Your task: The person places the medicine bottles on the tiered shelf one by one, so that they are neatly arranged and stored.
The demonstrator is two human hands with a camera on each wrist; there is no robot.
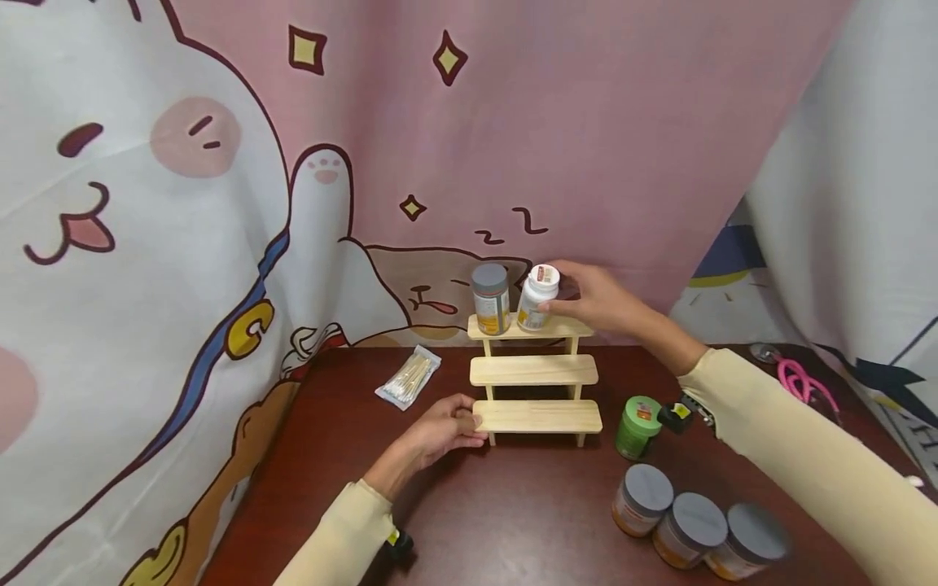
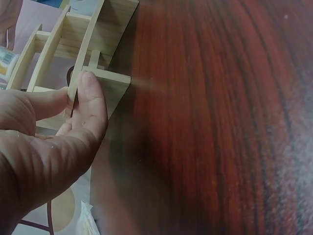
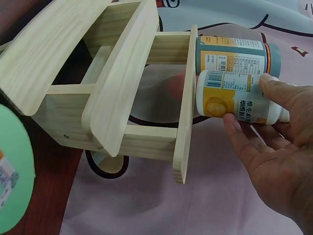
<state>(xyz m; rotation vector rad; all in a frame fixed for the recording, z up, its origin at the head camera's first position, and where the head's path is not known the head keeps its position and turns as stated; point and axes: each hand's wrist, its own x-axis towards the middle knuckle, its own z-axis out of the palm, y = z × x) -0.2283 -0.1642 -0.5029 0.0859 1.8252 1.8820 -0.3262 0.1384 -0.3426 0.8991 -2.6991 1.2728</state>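
A three-step wooden display rack [image 1: 533,370] stands at the back of the table. My right hand [image 1: 597,297] holds a white pill bottle [image 1: 538,299] with a yellow-and-white label, its base right at the top step. Close beside it on that step stands a grey-lidded jar [image 1: 491,301]; the right wrist view shows this jar [image 3: 232,51] just behind the bottle [image 3: 234,98]. My left hand [image 1: 444,427] pinches the left end of the lowest step, thumb and fingers on either face of the board, as the left wrist view [image 2: 73,105] shows.
A packet of cotton swabs [image 1: 410,377] lies left of the rack. To the right stands a green jar [image 1: 637,427], with several grey-lidded jars [image 1: 689,529] nearer the front. A pink-tubed stethoscope [image 1: 802,381] lies at the far right. Printed cloth [image 1: 586,122] hangs behind.
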